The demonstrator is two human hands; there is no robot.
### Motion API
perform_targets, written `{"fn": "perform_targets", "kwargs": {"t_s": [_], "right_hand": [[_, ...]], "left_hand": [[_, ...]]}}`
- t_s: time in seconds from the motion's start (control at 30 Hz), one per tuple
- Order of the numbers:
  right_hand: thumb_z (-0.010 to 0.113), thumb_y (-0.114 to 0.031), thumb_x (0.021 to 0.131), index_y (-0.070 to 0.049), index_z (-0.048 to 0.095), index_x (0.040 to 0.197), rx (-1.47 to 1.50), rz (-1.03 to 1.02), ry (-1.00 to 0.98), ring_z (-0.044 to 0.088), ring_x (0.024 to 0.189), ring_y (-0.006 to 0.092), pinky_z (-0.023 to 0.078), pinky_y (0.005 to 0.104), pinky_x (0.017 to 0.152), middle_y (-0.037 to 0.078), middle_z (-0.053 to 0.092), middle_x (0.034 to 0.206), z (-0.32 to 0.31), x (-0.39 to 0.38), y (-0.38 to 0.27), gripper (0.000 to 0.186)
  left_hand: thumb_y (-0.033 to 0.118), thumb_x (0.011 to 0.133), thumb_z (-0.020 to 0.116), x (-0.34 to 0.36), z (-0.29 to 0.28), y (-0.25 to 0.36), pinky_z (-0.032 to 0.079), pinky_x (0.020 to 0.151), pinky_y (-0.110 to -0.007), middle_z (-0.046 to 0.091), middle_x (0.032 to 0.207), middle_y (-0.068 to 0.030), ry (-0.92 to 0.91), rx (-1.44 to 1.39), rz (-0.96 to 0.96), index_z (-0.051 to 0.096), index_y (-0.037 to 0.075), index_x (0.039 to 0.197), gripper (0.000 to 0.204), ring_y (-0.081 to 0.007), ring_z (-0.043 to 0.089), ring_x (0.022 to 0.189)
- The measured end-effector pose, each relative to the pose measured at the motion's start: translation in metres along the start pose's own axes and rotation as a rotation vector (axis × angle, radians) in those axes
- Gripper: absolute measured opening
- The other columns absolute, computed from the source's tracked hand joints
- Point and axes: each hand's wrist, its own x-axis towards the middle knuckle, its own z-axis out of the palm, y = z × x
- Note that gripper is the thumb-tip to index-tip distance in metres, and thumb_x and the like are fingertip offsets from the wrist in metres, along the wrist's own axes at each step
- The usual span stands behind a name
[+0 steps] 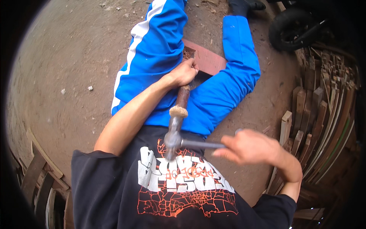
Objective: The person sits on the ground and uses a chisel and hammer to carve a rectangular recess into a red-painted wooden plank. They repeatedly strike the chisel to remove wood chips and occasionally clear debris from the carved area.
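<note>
My left hand (185, 72) is closed round the lower part of a chisel (183, 98). Its wooden handle points back toward me and ends in a frayed, mushroomed top; the blade is mostly hidden by my fingers. My right hand (248, 147) grips the metal shaft of a hammer (173, 139), whose steel head lines up with the chisel's butt, touching it or very close. Beyond my left hand lies a reddish wooden board (209, 61) between my legs. A rectangular recess (188, 52) cut in it holds loose shavings.
My legs in blue trousers (156, 57) flank the board on the dirt floor (68, 68). Stacked wooden strips (305, 114) stand close on the right. A black wheel (289, 30) is at the far right. More planks (42, 179) lie at the lower left.
</note>
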Motion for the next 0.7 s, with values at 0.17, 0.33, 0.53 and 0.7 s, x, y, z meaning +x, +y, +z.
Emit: {"fn": "perform_targets", "kwargs": {"t_s": [0.17,0.33,0.53,0.7], "right_hand": [[0.048,-0.05,0.098,0.0,0.059,0.082,-0.019,-0.059,-0.138,0.059,0.058,0.0459,0.047,0.0526,0.054,0.024,0.055,0.055,-0.027,0.003,-0.002,0.053],[0.053,-0.05,0.096,-0.001,0.06,0.075,-0.032,-0.164,-0.265,0.059,0.055,0.0439,0.048,0.0504,0.051,0.023,0.057,0.057,-0.03,0.005,-0.019,0.054],[0.053,-0.048,0.096,-0.002,0.058,0.075,-0.137,-0.021,-0.06,0.059,0.054,0.0436,0.048,0.0507,0.05,0.021,0.057,0.056,-0.033,0.007,-0.014,0.051],[0.056,-0.047,0.094,-0.003,0.055,0.075,-0.439,0.252,0.374,0.057,0.052,0.0432,0.045,0.0503,0.049,0.02,0.056,0.054,-0.026,0.014,0.008,0.048]], "left_hand": [[0.012,0.092,0.052,-0.006,-0.002,0.002,0.044,0.069,-0.032,0.054,0.081,-0.004,0.017,-0.017,-0.001,0.054,0.004,0.096,0.009,-0.0134,0.051,0.076],[0.012,0.092,0.052,-0.002,-0.004,-0.003,0.044,0.068,-0.031,0.053,0.08,-0.0041,0.025,-0.053,-0.005,0.053,0.004,0.098,0.01,-0.0123,0.051,0.075],[0.012,0.094,0.051,0.009,0.005,-0.006,0.043,0.064,-0.031,0.052,0.077,-0.0018,0.011,-0.095,0.011,0.053,0.005,0.098,0.009,-0.0119,0.049,0.069],[0.011,0.094,0.05,0.004,0.008,-0.015,0.043,0.063,-0.031,0.051,0.079,-0.0016,0.054,-0.024,0.079,0.052,0.006,0.096,0.006,-0.0117,0.048,0.07]]}}
